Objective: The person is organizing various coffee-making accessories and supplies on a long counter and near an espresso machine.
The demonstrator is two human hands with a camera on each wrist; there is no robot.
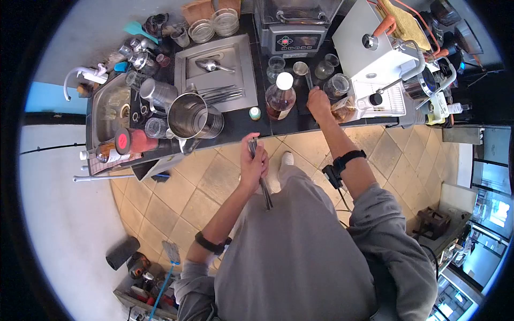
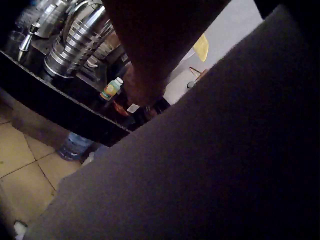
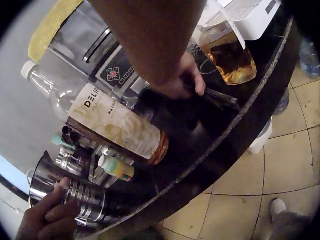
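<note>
My left hand is held over the floor just in front of the black counter and grips a bundle of long thin metal utensils that point back toward my body. My right hand rests on the counter beside a clear syrup bottle with a white cap. In the right wrist view its fingers curl round a dark slender utensil lying on the counter, next to the labelled bottle. The left wrist view is mostly blocked by my grey clothing.
A large steel jug and cups stand left of centre by the sink. A steel tray holds spoons. A blender, glasses, a white coffee machine and a small green-capped bottle crowd the counter.
</note>
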